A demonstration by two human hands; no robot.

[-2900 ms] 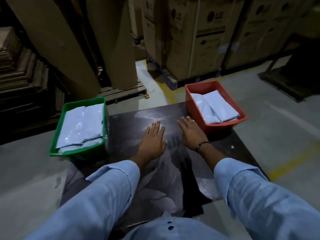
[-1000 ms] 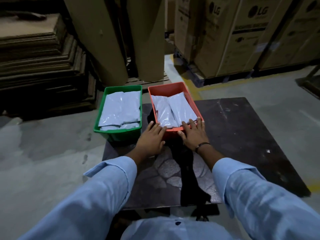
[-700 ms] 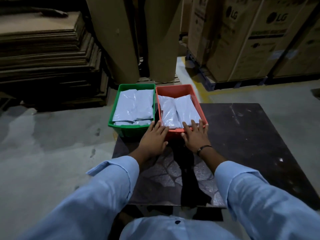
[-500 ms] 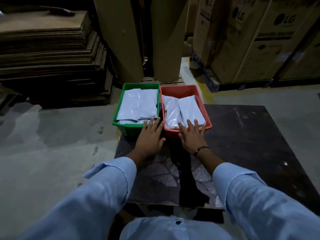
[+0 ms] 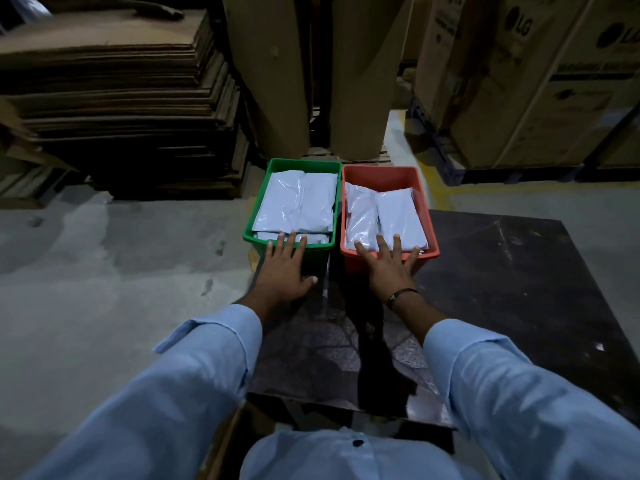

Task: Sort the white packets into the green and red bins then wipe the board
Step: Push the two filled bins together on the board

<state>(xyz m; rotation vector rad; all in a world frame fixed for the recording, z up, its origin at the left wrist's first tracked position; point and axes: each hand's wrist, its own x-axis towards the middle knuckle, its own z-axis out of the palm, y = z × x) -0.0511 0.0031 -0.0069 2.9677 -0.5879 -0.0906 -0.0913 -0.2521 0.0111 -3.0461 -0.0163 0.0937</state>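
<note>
The left hand (image 5: 285,268) lies flat with straight fingers, the palm against the near wall of the green bin (image 5: 257,209) and the fingertips reaching over its rim; it holds nothing. The right hand (image 5: 388,266), with a dark band (image 5: 401,294) at the wrist, is spread wide the same way on the near rim of the red bin (image 5: 381,175), its fingertips touching the packets inside.

The two bins stand side by side, walls touching or nearly so, at the far left corner of the dark board (image 5: 519,271). Whether they overhang its edges I cannot tell. The white packets in the green bin (image 5: 298,202) and the white packets in the red bin (image 5: 396,216) lie flat in layers. None shows on the board, so sorting looks done and wiping is probably next. No cloth is in view.

The packets look like glossy plastic pouches: soft, light and likely slippery, best pinched at a corner or an edge. The bins look stiff and should slide easily, so they are better gripped by the rim.

Beyond lie the concrete floor (image 5: 104,289), a stack of flat cardboard (image 5: 104,81) and big printed cartons (image 5: 519,81).
</note>
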